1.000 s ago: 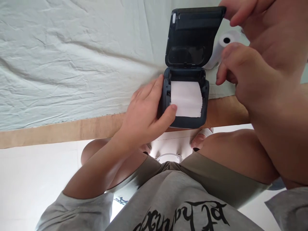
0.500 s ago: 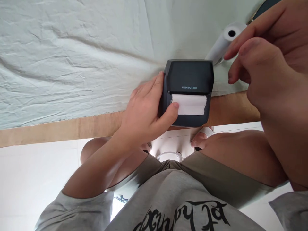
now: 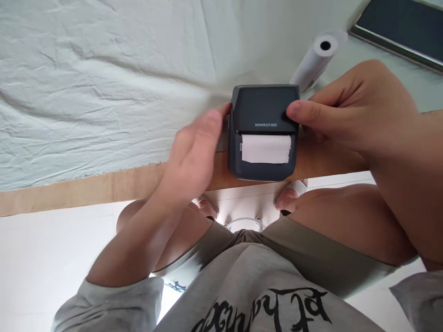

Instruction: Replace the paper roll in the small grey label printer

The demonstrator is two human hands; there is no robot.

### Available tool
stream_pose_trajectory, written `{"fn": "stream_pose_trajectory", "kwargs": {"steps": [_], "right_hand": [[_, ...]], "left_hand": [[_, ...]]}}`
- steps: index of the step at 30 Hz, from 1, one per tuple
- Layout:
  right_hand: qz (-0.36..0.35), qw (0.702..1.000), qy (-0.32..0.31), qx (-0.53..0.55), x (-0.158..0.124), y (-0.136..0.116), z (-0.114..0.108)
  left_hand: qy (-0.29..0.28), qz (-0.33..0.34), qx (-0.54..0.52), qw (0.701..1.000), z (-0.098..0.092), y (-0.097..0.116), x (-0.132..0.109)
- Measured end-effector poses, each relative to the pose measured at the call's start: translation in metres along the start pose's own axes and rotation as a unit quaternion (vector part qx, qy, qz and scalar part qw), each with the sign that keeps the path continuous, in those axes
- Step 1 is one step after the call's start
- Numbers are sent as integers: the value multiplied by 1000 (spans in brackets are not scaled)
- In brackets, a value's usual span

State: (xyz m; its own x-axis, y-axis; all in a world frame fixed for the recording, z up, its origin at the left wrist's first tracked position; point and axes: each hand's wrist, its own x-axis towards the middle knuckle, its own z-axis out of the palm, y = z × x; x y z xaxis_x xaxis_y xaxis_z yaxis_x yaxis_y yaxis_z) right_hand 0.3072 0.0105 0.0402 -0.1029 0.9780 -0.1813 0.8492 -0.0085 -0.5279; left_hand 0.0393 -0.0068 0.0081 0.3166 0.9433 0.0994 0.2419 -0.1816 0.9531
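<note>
A dark label printer [image 3: 265, 171] marked NIIMBOT sits at the table's front edge, with a strip of white paper [image 3: 266, 149] sticking out of its slot. My right hand [image 3: 353, 103] grips the printer's right side, thumb on the lid and the other fingers hidden beside or beneath it. At the left side is my left hand [image 3: 194, 150], slightly blurred. Its fingers are stretched out, with the tips near the printer's upper left edge; whether they touch is unclear. The thumb is off the printer.
Behind the printer's right corner a white paper roll [image 3: 313, 64] with a dark core hole lies on the pale cloth [image 3: 114, 92]. A dark phone [image 3: 404, 32] rests at the far right. The wooden table edge [image 3: 83, 188] runs in front of my knees.
My right hand has come down from the upper right and taken hold of the printer. My left thumb has lifted off the paper strip. The printer has shifted slightly left.
</note>
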Motion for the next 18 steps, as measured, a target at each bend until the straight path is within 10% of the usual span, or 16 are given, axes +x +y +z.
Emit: {"fn": "stream_pose_trajectory", "kwargs": {"steps": [7,18], "right_hand": [[94,994,-47,4,6,-24,-4],[-3,990,-84,109,5,-8,-9]], "left_hand": [[30,-4,27,999,1,8,7],[30,-28,37,998,-2,6,8]]}}
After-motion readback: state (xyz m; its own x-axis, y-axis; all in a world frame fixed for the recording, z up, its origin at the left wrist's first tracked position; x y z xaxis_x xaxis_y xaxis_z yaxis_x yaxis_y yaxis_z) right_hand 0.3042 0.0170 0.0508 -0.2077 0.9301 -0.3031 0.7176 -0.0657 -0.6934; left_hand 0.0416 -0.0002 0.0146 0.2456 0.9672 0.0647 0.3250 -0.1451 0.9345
